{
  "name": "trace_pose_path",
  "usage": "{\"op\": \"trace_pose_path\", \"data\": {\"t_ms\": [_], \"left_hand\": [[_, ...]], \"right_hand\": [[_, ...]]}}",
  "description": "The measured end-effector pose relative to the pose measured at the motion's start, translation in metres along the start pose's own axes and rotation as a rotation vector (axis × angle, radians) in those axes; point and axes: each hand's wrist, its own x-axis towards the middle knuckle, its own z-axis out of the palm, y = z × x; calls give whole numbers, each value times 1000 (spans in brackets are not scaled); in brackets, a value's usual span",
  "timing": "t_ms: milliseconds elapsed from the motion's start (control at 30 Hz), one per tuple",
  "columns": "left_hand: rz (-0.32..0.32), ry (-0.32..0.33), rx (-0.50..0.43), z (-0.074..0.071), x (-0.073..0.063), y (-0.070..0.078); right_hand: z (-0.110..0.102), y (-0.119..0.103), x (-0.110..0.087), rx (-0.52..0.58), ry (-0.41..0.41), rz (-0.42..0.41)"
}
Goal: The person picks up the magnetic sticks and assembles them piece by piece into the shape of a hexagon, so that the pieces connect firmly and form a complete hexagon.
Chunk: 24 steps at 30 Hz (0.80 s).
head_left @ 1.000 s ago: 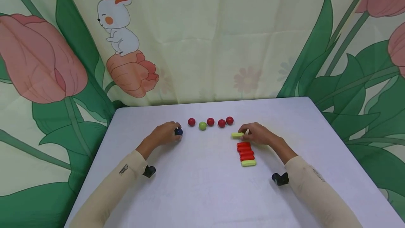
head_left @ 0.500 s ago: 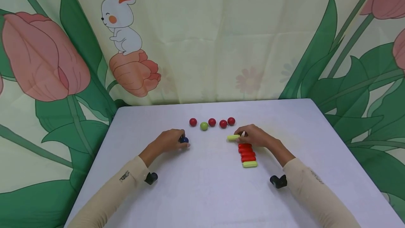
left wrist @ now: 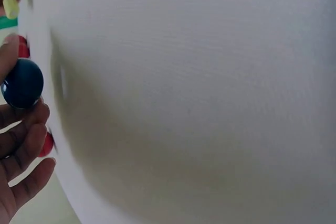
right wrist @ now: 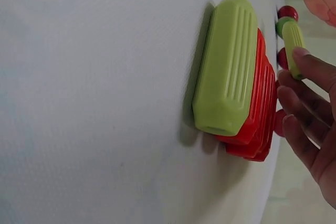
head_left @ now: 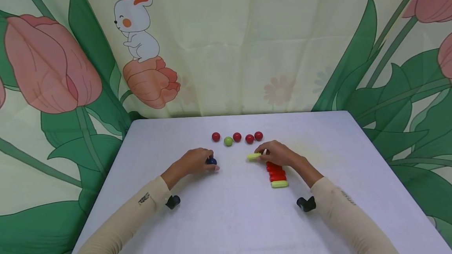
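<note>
My left hand [head_left: 195,161] pinches a glossy dark blue ball [head_left: 211,161] between thumb and fingers, left of the table's middle. In the left wrist view the ball [left wrist: 22,84] shows clear of the fingers on its near side. Across from it, my right hand [head_left: 279,153] pinches a yellow-green ridged bar [head_left: 252,156] by its right end. Just below this hand lies a row of several red bars [head_left: 277,173], ending in another yellow-green bar [head_left: 279,184] nearest me. The right hand overlaps the far end of that row in the head view.
Along the far part of the white table [head_left: 233,214] sit several red balls [head_left: 216,136] and one green ball [head_left: 228,141] in a loose line. A curtain [head_left: 219,50] printed with tulips and a rabbit hangs behind the table.
The left hand has carried the blue ball rightward and nearer to me. The right hand has brought its yellow-green bar leftward and slightly nearer. The balls and bars on the table stay put.
</note>
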Motion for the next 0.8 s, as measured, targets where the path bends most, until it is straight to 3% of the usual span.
{"op": "trace_pose_path", "data": {"t_ms": [367,600,800], "left_hand": [[52,29,85,3,-2,6],[35,23,39,3,-5,9],[26,19,5,5,-6,9]], "right_hand": [[9,-18,4,12,-11,12],[17,-22,9,27,-7,-89],[24,-28,14,60,-16,-100]]}}
